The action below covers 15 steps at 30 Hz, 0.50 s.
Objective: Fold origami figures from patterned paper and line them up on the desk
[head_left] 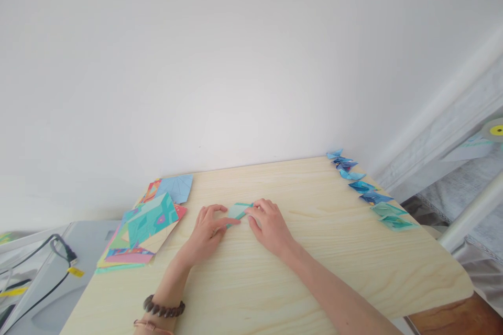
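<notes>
A small folded piece of teal and pale green paper (237, 211) lies on the wooden table between my two hands. My left hand (209, 227) has its thumb and index finger at the paper's left end and lower edge. At the right end, the fingertips of my right hand (269, 222) pinch the paper and partly cover it. A dark bead bracelet (163, 309) and a copper-coloured bangle circle my left wrist.
Stacked patterned paper sheets (153, 225) lie at the table's left. Several folded paper boats (362, 187), blue and green, line the right edge. A white wall (251, 63) borders the back. Black cables (58, 251) hang over a grey surface at the far left.
</notes>
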### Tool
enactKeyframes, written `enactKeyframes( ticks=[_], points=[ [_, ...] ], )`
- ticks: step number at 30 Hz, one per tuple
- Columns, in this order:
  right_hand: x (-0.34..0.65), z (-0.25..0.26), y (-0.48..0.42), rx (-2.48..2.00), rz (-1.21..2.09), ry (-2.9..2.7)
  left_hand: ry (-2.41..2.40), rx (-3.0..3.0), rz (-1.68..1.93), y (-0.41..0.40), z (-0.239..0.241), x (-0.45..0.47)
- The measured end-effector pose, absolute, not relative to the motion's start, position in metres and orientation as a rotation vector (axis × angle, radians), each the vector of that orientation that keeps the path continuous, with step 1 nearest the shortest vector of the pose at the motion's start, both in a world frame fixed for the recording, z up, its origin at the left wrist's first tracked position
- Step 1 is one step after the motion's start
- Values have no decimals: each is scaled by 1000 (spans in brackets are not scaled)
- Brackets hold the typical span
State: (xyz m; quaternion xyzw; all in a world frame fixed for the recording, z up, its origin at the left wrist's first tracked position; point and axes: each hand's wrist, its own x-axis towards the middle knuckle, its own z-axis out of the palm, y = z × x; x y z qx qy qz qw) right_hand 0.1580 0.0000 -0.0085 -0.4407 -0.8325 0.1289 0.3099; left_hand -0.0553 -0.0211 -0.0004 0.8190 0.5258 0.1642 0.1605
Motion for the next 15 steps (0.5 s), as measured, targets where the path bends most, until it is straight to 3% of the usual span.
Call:
enactKeyframes(
  ticks=[15],
  points=[
    [137,-22,20,-1302,298,-2169,1530,2343,490,-21,-2,-56]
  ],
)
